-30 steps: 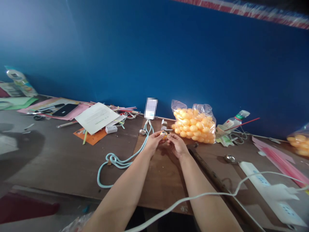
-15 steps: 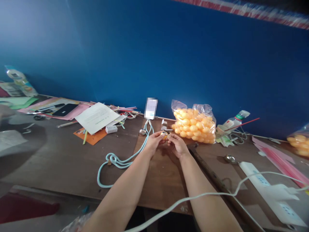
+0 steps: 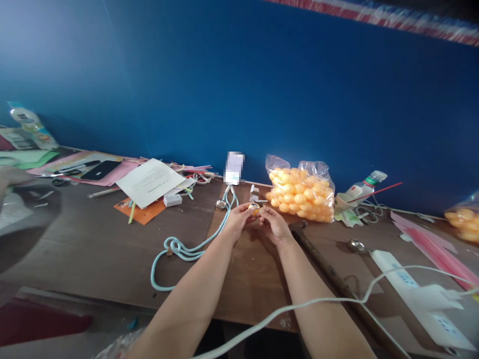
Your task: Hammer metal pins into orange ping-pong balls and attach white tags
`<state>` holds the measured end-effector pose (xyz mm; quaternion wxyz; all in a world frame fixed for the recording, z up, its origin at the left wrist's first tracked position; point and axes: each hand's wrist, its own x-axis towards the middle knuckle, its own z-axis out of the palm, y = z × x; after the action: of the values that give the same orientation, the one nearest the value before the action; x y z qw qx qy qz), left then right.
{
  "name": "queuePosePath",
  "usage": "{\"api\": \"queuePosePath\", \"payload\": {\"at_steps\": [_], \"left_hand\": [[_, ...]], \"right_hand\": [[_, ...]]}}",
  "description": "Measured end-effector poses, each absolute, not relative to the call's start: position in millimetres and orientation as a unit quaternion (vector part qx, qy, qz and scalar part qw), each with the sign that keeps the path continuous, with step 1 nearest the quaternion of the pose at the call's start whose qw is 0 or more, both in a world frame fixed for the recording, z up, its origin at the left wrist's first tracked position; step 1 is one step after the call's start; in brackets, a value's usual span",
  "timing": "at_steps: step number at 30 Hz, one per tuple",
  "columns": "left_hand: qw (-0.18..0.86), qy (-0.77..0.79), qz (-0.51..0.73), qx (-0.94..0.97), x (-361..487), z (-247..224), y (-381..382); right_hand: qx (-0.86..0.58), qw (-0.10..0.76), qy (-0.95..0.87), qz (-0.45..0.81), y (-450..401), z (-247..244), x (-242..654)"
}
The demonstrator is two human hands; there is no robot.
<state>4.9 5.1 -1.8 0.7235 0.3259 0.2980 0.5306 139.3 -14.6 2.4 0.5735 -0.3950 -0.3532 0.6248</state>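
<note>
My left hand (image 3: 238,220) pinches a small shiny round piece (image 3: 255,206), silvery on top with yellow at its edge. My right hand (image 3: 275,225) is at the piece's right side, thumb and fingertips closed together against its edge. Both hands are just above the brown table, in the middle of the head view. A similar silvery round piece (image 3: 220,204) lies just left of my left hand, beside the light-blue cord (image 3: 183,253). Behind my hands stands a small white box (image 3: 254,192). The clear plastic bag of yellow-orange balls (image 3: 299,194) is behind and right of my right hand.
A white power strip (image 3: 396,274) and another silvery piece (image 3: 356,245) lie to the right. A white cable (image 3: 322,300) crosses over my right forearm. Papers (image 3: 149,182) and a black phone (image 3: 102,170) lie left. Another person's blurred hand (image 3: 9,177) shows at the left edge.
My hands keep almost the same place around the small round piece, with only slight finger movement on the right. At the left edge, the other person's hand and the paper by it have shifted.
</note>
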Motion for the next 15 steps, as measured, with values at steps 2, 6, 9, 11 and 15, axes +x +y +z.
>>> {"api": "queuePosePath", "payload": {"at_steps": [2,6,9,11,15], "left_hand": [[0.723,0.298,0.531,0.327,4.7,-1.4,5.0],[0.722,0.299,0.532,0.325,4.6,-0.9,4.6],[0.721,0.298,0.533,0.326,4.6,-0.8,4.5],[0.72,0.296,0.533,0.33,4.4,-0.9,4.5],[0.719,0.296,0.533,0.335,3.9,-1.6,4.6]], "right_hand": [[-0.394,0.576,-0.35,0.625,-14.6,2.3,139.3],[-0.388,0.582,-0.338,0.63,-14.4,1.5,139.3],[-0.385,0.582,-0.332,0.635,-13.7,0.5,139.5],[-0.382,0.582,-0.329,0.638,-13.3,0.2,139.7],[-0.381,0.584,-0.328,0.638,-13.5,0.8,139.8]]}}
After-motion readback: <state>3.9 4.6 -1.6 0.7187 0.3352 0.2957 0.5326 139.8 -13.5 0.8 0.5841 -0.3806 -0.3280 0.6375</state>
